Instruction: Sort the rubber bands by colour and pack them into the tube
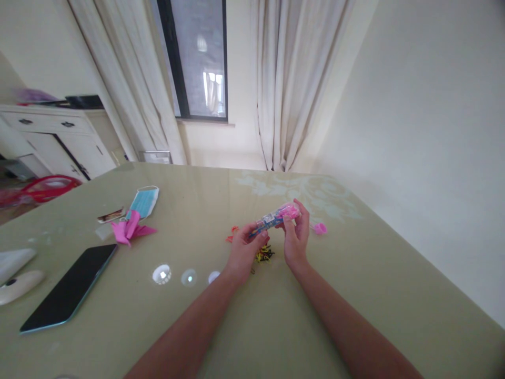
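Above the middle of the table, a narrow clear plastic packet with blue printing and bright pink contents is held between both hands. My left hand pinches its left, blue end between thumb and fingers. The pink end rests in my right hand, thumb in front and fingers behind. Below the packet lies a small pile of yellow and black bits, too small to make out clearly. Some orange pieces show just beyond my left hand, partly covered by it. A pink rounded piece lies right of my right hand.
On the left of the glossy table lie a dark-screened tablet or phone, a pink folded paper bird, a blue face mask and a small brown-and-white packet. White objects sit at the left edge. A wall borders the right side.
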`<action>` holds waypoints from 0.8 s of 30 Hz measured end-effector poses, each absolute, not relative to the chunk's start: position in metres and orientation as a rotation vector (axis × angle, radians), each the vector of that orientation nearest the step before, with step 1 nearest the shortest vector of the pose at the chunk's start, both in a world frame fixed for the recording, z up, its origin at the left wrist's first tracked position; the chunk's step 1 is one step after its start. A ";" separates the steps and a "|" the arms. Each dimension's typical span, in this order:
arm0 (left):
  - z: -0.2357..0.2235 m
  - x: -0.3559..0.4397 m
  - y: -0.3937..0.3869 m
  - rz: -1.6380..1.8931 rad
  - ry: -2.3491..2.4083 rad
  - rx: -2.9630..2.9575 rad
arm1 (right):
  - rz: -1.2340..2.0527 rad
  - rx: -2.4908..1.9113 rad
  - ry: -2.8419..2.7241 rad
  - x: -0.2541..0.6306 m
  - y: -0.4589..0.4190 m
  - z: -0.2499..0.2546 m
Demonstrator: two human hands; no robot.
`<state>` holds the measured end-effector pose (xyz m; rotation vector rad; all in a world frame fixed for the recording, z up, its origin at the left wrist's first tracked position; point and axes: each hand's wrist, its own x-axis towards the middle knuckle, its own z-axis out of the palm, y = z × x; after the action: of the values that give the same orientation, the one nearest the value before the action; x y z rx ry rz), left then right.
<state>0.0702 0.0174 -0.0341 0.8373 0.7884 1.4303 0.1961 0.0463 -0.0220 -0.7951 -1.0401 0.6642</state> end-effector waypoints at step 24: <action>-0.036 0.072 0.015 1.437 0.775 0.833 | 0.612 -0.797 -1.031 0.201 0.049 -0.019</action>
<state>0.0724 0.0152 -0.0356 0.8326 0.7751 1.4371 0.2014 0.0491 -0.0193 -0.7968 -1.0313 0.6123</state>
